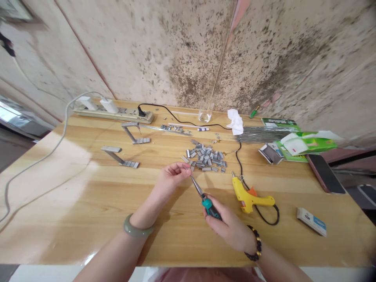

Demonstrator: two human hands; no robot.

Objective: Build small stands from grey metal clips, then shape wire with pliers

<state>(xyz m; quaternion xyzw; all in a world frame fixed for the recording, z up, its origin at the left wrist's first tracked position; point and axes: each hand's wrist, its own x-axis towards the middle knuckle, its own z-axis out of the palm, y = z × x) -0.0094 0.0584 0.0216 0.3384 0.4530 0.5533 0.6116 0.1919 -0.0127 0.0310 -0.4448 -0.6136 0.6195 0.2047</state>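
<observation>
My left hand (172, 178) is pinched closed on a small grey staple block at the near edge of a pile of staple blocks (205, 157). My right hand (225, 223) is wrapped round the teal handles of needle-nose pliers (202, 196). The pliers' tips point up to the left and meet the piece in my left fingers. Both hands hover just above the wooden table (88, 203).
A yellow glue gun (249, 196) with a black cord lies right of the pliers. Two staple structures (119, 156) stand at the left, with a power strip (114, 113) behind them. A glass (205, 111), tissue, wire bundle, green packs, phone (324, 173) and small box (311, 221) lie around.
</observation>
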